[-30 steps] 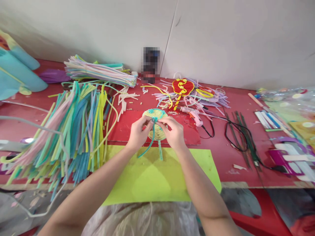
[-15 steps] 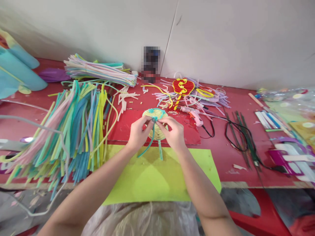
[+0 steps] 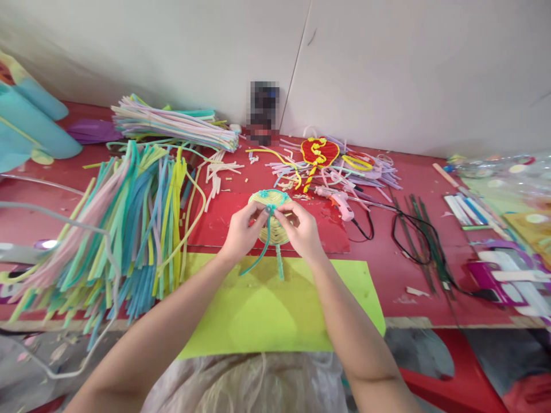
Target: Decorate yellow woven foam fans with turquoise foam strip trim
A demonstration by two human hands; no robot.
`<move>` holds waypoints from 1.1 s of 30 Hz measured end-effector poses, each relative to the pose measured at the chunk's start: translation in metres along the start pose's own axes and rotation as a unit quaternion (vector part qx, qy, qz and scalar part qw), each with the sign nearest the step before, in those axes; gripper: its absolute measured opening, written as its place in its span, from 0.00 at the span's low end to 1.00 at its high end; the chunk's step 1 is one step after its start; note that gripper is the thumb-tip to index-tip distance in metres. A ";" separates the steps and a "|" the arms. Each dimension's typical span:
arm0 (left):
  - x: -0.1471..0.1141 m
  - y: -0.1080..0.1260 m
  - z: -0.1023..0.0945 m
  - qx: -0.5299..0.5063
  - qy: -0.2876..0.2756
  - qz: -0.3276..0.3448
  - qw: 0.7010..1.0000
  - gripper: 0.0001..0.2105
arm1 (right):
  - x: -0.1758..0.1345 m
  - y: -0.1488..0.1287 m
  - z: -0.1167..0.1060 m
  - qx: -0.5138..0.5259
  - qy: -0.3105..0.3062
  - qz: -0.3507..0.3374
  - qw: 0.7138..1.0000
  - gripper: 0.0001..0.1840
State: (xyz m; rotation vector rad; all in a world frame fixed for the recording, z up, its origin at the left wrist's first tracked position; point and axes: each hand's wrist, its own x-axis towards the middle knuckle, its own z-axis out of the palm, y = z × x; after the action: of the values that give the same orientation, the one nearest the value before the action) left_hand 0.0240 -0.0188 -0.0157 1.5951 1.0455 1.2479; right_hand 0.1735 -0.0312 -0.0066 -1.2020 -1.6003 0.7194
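My left hand (image 3: 243, 230) and my right hand (image 3: 302, 229) meet fingertip to fingertip at the middle of the work area. Between them they pinch a teal pipe cleaner (image 3: 267, 242), bent into small loops at the top, its loose tail curving down to the left. Directly behind and below lies a round cream fan (image 3: 279, 236) of coiled pipe cleaner, with a teal rim and teal flower shapes near its top. The fan's pale green stem (image 3: 279, 265) points toward me. My fingers cover part of the fan's face.
A lime-green sheet (image 3: 275, 321) and a red board (image 3: 215, 221) lie under my hands. Bundled pipe cleaners (image 3: 129, 229) crowd the left. Right of the board rest a pink glue gun (image 3: 342, 205) and its black cord (image 3: 394, 229). A red-and-yellow fan (image 3: 319, 154) lies behind.
My fingers have shifted very slightly around the teal loops. The fan and the things on the table stay in place.
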 end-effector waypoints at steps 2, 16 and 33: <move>0.001 -0.002 -0.001 -0.011 -0.007 -0.005 1.000 0.08 | 0.000 0.001 0.000 -0.002 0.003 0.003 1.000 0.10; 0.004 -0.005 -0.005 -0.005 -0.030 0.001 1.000 0.07 | -0.001 -0.006 -0.004 0.024 -0.006 0.050 0.998 0.12; 0.007 -0.005 -0.012 -0.030 -0.103 -0.016 0.994 0.14 | 0.001 -0.005 -0.011 0.061 -0.074 0.063 0.993 0.11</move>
State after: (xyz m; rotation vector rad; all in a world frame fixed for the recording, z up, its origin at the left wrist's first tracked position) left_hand 0.0130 -0.0096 -0.0172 1.6163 0.8914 1.0579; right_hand 0.1820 -0.0330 0.0023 -1.1896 -1.5865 0.9933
